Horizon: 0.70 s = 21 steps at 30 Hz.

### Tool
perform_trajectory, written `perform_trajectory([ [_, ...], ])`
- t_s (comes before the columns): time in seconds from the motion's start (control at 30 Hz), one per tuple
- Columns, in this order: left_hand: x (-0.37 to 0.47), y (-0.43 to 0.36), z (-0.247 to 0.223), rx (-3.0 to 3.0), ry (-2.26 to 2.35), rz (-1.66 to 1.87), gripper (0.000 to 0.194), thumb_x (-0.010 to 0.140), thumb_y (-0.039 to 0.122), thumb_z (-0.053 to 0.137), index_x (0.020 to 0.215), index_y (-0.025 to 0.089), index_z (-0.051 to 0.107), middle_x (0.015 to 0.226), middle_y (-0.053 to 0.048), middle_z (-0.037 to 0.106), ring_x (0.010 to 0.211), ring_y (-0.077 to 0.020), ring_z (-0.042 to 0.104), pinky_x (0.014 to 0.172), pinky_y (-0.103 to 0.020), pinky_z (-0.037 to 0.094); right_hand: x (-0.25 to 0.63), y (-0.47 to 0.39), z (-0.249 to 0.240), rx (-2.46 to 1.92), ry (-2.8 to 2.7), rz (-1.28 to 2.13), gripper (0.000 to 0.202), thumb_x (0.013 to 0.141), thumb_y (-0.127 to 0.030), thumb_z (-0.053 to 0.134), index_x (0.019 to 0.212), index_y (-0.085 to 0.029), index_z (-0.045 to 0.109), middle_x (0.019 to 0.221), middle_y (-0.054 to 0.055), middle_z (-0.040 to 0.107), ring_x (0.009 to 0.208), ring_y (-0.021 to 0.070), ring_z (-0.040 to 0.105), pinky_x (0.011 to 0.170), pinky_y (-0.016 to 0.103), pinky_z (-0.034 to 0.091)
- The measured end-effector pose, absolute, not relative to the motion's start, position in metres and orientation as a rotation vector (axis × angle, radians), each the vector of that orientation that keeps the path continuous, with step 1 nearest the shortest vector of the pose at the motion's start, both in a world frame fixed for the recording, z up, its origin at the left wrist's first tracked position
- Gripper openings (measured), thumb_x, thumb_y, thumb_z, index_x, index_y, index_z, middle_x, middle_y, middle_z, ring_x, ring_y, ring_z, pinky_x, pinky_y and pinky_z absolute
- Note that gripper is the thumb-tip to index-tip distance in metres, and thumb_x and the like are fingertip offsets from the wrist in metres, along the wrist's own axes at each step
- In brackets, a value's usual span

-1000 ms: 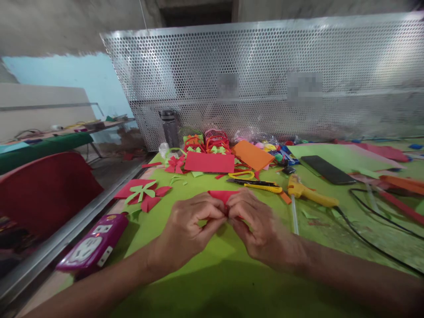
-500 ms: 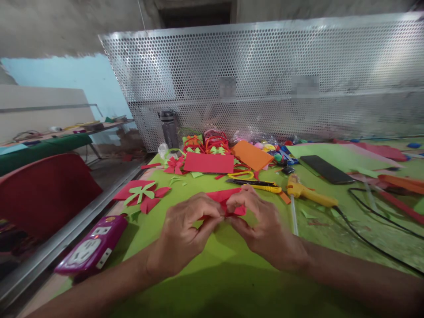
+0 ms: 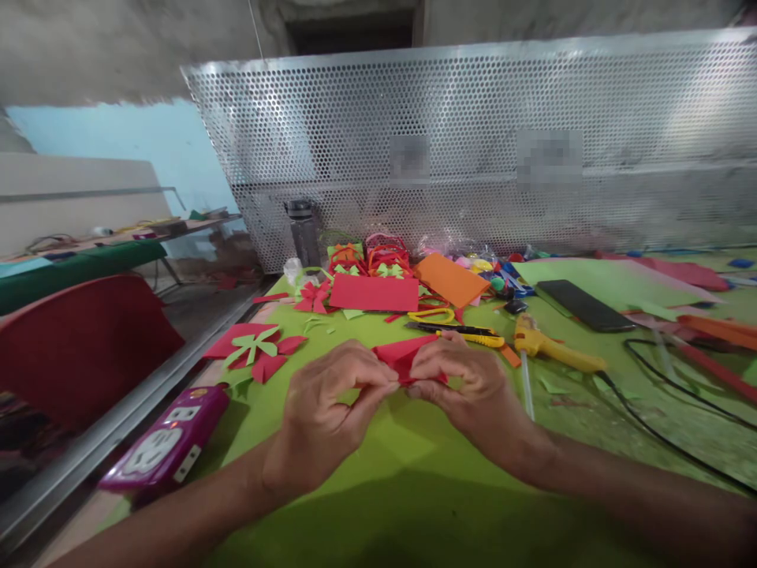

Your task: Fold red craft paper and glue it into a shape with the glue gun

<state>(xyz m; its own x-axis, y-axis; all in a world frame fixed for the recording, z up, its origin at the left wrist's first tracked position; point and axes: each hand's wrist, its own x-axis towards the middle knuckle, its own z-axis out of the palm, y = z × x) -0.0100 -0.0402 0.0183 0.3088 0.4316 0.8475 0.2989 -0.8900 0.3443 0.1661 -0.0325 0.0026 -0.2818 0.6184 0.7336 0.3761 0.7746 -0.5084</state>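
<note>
A piece of red paper (image 3: 403, 353) is held up above the green table, its near edge pinched between both hands. My left hand (image 3: 334, 410) grips it with thumb and forefinger from the left. From the right, my right hand (image 3: 467, 394) pinches the same paper close to the left fingertips. The paper looks bent or folded, though the fingers cover part of it. Just beyond the hands lie a yellow-and-black utility knife (image 3: 467, 334) and yellow-handled scissors (image 3: 434, 315). A yellow glue gun (image 3: 556, 349) with a clear stick rests to the right.
Red and light-green cut paper flowers (image 3: 254, 347) lie left, above a purple power strip (image 3: 165, 442). Behind are a red paper rectangle (image 3: 374, 293), an orange sheet (image 3: 453, 280) and a grey bottle (image 3: 304, 237). A black phone (image 3: 585, 305) and the glue gun's cable (image 3: 668, 438) occupy the right.
Both hands still pinch the red paper. The right fingers have shifted slightly right, and more of the paper's middle shows between the hands. The view has moved very slightly.
</note>
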Motion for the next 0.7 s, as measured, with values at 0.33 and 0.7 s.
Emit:
perform_trajectory([
  [0.33,-0.0107,-0.0426,0.0203,2.228,0.967,1.472,0.015,0.073,0.01,0.066,0.064,0.017,0.056,0.064,0.0,0.066,0.061,-0.0127,0.063,0.057,-0.024,0.049,0.1685,-0.0367,0.0053,-0.776,-1.965,0.356,0.02,0.079,-0.014,0.058,0.061,-0.02,0.052,0.06,-0.003,0.059,0.064,0.0126,0.055,0.077,0.033,0.04],
  [0.7,-0.0047,-0.0442,0.0133,2.317,0.819,1.517,0.017,0.075,0.002,0.059,0.067,0.016,0.056,0.066,0.0,0.064,0.063,-0.0116,0.06,0.059,-0.024,0.048,0.1652,-0.0344,-0.0022,-0.823,-2.002,0.246,0.014,0.08,-0.019,0.062,0.067,-0.02,0.057,0.069,-0.001,0.065,0.066,0.0138,0.058,0.094,0.045,0.029],
])
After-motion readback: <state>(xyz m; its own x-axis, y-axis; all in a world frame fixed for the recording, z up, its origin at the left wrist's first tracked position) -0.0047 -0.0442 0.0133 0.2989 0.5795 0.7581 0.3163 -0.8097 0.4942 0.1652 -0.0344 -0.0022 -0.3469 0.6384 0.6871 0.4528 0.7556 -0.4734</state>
